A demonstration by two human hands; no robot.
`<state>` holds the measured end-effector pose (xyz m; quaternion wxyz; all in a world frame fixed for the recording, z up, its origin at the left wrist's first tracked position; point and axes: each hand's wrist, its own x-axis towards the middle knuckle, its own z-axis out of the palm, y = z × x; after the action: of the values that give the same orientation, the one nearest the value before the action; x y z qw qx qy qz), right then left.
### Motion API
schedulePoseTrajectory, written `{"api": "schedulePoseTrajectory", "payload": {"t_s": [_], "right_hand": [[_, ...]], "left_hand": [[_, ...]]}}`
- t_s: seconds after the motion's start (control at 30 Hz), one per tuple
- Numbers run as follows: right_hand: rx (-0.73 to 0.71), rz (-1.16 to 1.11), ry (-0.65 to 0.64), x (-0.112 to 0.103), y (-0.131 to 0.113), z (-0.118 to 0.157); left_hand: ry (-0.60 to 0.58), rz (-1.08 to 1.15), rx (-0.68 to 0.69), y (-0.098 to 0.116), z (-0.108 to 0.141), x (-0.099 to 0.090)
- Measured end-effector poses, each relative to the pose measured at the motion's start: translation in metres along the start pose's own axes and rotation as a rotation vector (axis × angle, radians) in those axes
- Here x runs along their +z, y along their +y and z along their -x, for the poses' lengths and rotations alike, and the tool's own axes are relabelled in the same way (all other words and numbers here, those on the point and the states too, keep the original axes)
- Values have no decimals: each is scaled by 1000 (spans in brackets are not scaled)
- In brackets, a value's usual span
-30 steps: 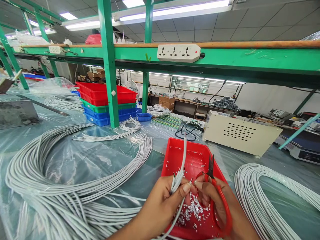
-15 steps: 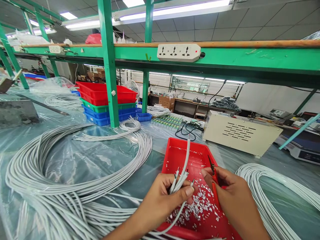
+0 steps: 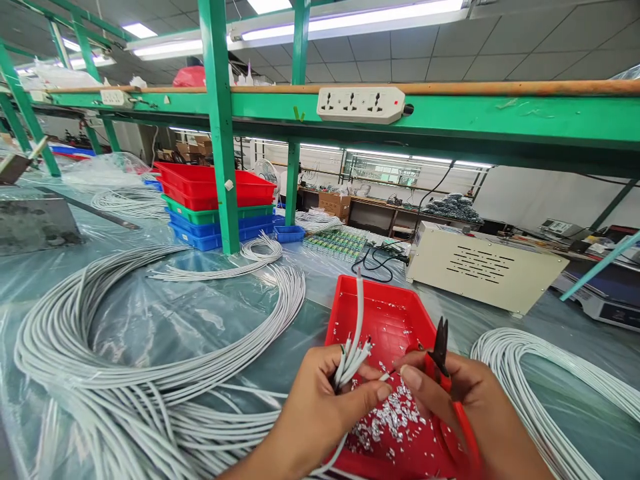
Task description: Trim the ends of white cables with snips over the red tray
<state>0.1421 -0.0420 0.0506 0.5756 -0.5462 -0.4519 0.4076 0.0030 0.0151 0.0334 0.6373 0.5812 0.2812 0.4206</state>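
Observation:
Several white cables (image 3: 356, 357) are bunched in my left hand (image 3: 325, 400), which is closed around them. Their cut ends point up, and one longer cable stands above the rest. A single cable end sticks out between the thumb and fingers toward the right. My right hand (image 3: 465, 400) is closed around red-handled scissors or snips (image 3: 441, 353), their dark blades pointing up. Its thumb and fingertip meet at the end of that single cable, at the thin wires. Below both hands is a red tray (image 3: 345, 300) with silvery scraps (image 3: 395, 417) in it.
Large coils of white cable lie at left (image 3: 150, 373) and a coil (image 3: 540, 393) at right. Stacked bins (image 3: 220, 193) stand behind a green post (image 3: 220, 133). A beige vented box (image 3: 485, 267) sits behind the tray, under a shelf with a power strip (image 3: 360, 105).
My right hand has moved left and met the single cable end by my left thumb. The snips have turned more into view. The bunched cables have shifted slightly left.

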Motion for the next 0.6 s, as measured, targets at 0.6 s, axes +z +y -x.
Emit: {"api": "schedulePoseTrajectory", "payload": {"t_s": [0.6], "right_hand": [[-145, 174, 81, 1, 3, 0]], "left_hand": [[-105, -108, 23, -4, 0, -1]]}}
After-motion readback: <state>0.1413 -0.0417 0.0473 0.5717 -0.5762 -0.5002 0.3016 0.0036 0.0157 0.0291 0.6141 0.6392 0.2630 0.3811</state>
